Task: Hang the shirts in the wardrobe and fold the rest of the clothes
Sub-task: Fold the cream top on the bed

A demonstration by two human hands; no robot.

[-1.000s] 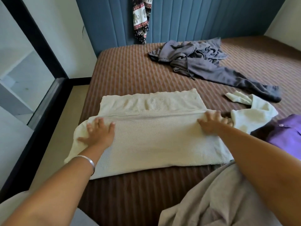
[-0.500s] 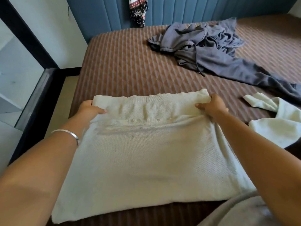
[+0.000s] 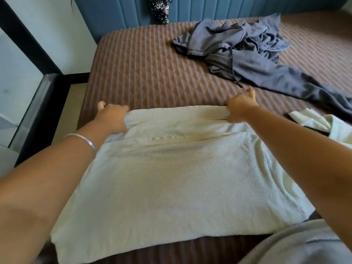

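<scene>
Both hands are gripping the far edge of the cream knit garment lying flat on the brown striped bed, left hand and right hand each bunching one far corner in curled fingers, while grey clothes are lying crumpled beyond.

A bedroom in a home, big bed with a brown striped cover, soft blue headboard, loose clothes on the bed, white wall beside it
</scene>
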